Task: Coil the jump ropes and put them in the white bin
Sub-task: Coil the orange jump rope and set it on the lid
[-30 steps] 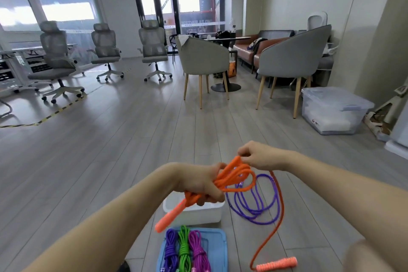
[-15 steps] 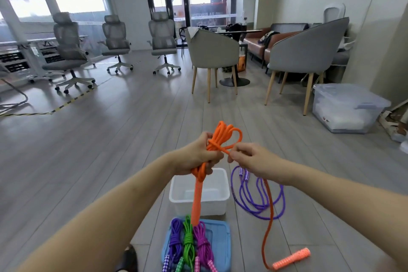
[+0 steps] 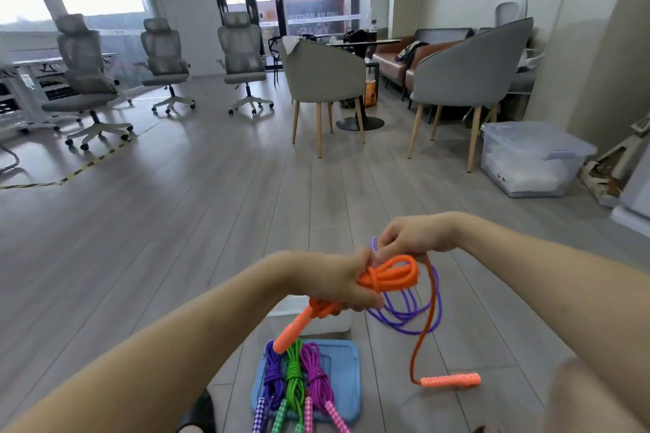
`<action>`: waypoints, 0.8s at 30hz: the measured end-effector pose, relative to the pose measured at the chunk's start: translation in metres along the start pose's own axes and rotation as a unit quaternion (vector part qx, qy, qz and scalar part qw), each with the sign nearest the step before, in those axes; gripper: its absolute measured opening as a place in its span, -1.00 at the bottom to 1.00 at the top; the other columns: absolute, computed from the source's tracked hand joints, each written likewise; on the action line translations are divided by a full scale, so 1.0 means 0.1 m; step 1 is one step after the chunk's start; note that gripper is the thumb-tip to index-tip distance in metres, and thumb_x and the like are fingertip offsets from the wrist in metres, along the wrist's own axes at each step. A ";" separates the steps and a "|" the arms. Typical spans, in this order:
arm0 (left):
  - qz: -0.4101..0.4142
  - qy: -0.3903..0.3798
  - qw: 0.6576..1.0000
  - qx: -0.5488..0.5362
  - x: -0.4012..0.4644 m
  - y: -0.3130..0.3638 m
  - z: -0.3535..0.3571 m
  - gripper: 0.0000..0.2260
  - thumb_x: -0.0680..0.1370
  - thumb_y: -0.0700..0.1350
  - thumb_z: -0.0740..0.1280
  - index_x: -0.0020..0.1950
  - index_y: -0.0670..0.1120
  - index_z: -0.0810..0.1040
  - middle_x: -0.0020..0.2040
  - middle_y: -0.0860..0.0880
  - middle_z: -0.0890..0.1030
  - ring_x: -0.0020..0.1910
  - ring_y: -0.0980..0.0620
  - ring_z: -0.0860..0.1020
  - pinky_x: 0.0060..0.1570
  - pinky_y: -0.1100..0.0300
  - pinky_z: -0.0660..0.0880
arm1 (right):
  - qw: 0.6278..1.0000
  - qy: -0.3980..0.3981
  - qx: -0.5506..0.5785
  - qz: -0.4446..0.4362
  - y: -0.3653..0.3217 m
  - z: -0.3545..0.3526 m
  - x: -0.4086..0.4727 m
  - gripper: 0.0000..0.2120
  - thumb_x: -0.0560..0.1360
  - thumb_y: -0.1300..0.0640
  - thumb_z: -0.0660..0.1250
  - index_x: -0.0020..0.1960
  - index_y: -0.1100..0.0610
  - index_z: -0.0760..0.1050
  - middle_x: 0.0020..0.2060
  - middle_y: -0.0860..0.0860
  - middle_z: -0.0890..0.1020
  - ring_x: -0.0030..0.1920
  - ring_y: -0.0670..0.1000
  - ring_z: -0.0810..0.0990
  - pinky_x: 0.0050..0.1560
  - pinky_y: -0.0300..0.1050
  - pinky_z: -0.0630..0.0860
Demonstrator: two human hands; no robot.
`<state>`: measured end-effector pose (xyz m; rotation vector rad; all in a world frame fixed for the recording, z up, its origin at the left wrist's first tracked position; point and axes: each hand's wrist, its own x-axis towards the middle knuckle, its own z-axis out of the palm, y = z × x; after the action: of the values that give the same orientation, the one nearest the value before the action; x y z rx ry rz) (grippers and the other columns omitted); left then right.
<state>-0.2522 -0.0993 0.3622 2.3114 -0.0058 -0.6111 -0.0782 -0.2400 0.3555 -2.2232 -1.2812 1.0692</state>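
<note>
Orange jump rope [image 3: 388, 277] is being gripped as a bundle in the left hand [image 3: 337, 279], coils pointing toward the right hand [image 3: 413, 239]; that hand is pinching the loose strand just beyond them; the tail is hanging below it; white bin [image 3: 281, 309] is lying under the left hand.

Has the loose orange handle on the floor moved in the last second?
Cannot tell: the camera shifted. The loose orange handle lies right of the blue lid, as before.
</note>
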 end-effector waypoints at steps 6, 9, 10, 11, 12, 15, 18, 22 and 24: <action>-0.076 0.130 0.989 0.013 0.46 -0.38 0.33 -0.34 0.54 -0.01 0.50 0.43 -0.14 0.16 -0.14 -0.02 0.54 -0.24 0.09 0.54 -0.24 0.16 0.58 | 0.970 0.191 -0.146 0.020 -0.35 0.42 0.20 -0.72 0.64 -0.01 0.30 -0.18 0.07 0.59 -0.33 0.01 0.58 -0.33 -0.02 0.50 -0.32 -0.15 0.43; -0.128 0.137 0.957 -0.219 0.51 -0.57 0.32 -0.40 0.50 -0.07 0.54 0.37 -0.17 0.27 -0.12 -0.10 0.54 -0.28 0.06 0.54 -0.16 0.02 0.64 | 0.953 0.244 -0.180 0.015 -0.44 0.57 0.15 -0.69 0.66 -0.03 0.25 -0.18 0.05 0.59 -0.31 0.03 0.63 -0.31 0.03 0.57 -0.27 -0.03 0.54; -0.131 0.144 0.952 -0.238 0.50 -0.59 0.31 -0.40 0.50 -0.10 0.53 0.37 -0.17 0.24 -0.12 -0.11 0.52 -0.30 0.06 0.52 -0.22 0.08 0.60 | 0.950 0.250 -0.187 0.011 -0.44 0.59 0.11 -0.69 0.66 -0.04 0.25 -0.18 0.05 0.60 -0.31 0.03 0.63 -0.31 0.03 0.58 -0.27 -0.03 0.54; -0.128 0.155 0.950 -0.240 0.49 -0.58 0.30 -0.41 0.51 -0.12 0.51 0.36 -0.15 0.21 -0.13 -0.12 0.51 -0.31 0.05 0.51 -0.26 0.10 0.56 | 0.950 0.252 -0.182 0.007 -0.43 0.60 0.08 -0.70 0.66 -0.04 0.25 -0.19 0.03 0.58 -0.32 0.00 0.60 -0.32 0.00 0.55 -0.30 -0.08 0.49; -0.117 0.174 0.949 -0.237 0.48 -0.56 0.28 -0.44 0.53 -0.15 0.48 0.34 -0.14 0.18 -0.14 -0.12 0.49 -0.33 0.04 0.50 -0.27 0.09 0.53 | 0.952 0.254 -0.169 0.000 -0.41 0.62 0.06 -0.72 0.66 -0.02 0.25 -0.20 0.01 0.54 -0.33 -0.03 0.57 -0.32 -0.03 0.52 -0.31 -0.13 0.42; -0.057 0.239 0.932 -0.268 0.47 -0.48 0.14 -0.49 0.55 -0.22 0.44 0.31 -0.14 0.16 -0.16 -0.11 0.44 -0.33 0.07 0.43 -0.23 0.01 0.44 | 0.959 0.279 -0.023 -0.031 -0.33 0.63 0.03 -0.76 0.64 0.04 0.30 -0.20 0.05 0.47 -0.30 -0.04 0.53 -0.31 -0.07 0.47 -0.28 -0.15 0.39; -0.001 0.254 0.920 -0.300 0.42 -0.33 -0.05 -0.44 0.53 -0.22 0.47 0.33 -0.08 0.17 -0.15 -0.12 0.46 -0.33 0.06 0.44 -0.18 -0.02 0.45 | 0.931 0.280 0.228 -0.051 -0.26 0.53 -0.02 -0.77 0.64 0.01 0.33 -0.12 0.12 0.50 -0.38 0.00 0.49 -0.44 -0.08 0.39 -0.41 -0.17 0.35; 0.038 0.211 0.935 -0.282 0.33 -0.20 -0.23 -0.34 0.51 -0.28 0.47 0.41 0.02 0.13 -0.09 -0.19 0.47 -0.33 0.02 0.48 -0.18 0.02 0.52 | 0.908 0.214 0.357 -0.048 -0.23 0.44 -0.07 -0.72 0.64 -0.12 0.32 0.05 0.11 0.55 -0.40 -0.04 0.39 -0.47 -0.10 0.25 -0.50 -0.24 0.21; 0.047 0.167 0.943 -0.284 0.28 -0.18 -0.28 -0.23 0.51 -0.30 0.48 0.49 0.11 0.07 -0.06 -0.20 0.48 -0.33 0.01 0.50 -0.18 0.05 0.55 | 0.907 0.160 0.386 -0.055 -0.24 0.40 -0.10 -0.76 0.65 -0.10 0.31 0.06 0.08 0.56 -0.37 -0.04 0.34 -0.43 -0.09 0.21 -0.47 -0.24 0.16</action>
<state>-0.2189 -0.0728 0.3554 1.8082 0.1942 -0.1320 -0.1255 -0.2384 0.3484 -1.6016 -0.6589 0.9013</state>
